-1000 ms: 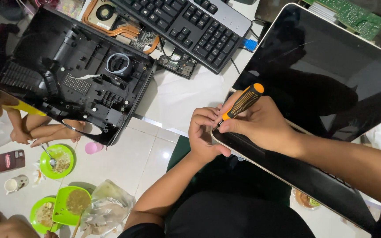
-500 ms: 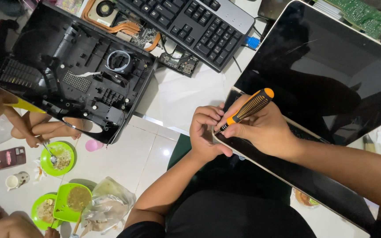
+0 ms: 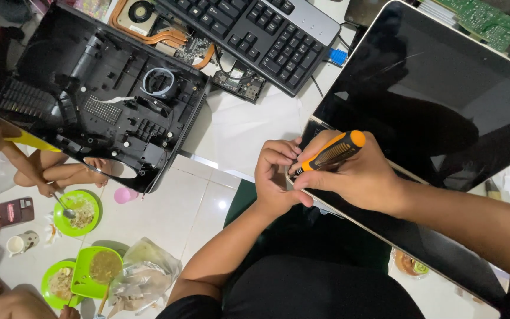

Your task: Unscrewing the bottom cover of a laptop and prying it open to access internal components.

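Screwdriver (image 3: 330,152), light and stiff with a grippy orange-and-black handle, is pinched in the right hand (image 3: 355,174); its tip meets the monitor (image 3: 432,112) corner (glass, fragile), braced beside by the curled left hand (image 3: 275,174).

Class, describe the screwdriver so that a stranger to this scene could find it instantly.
Start at the big dark glossy screen panel on the right. At its lower-left corner, the right hand grips a screwdriver. Its black-and-orange handle is the only orange tool there.
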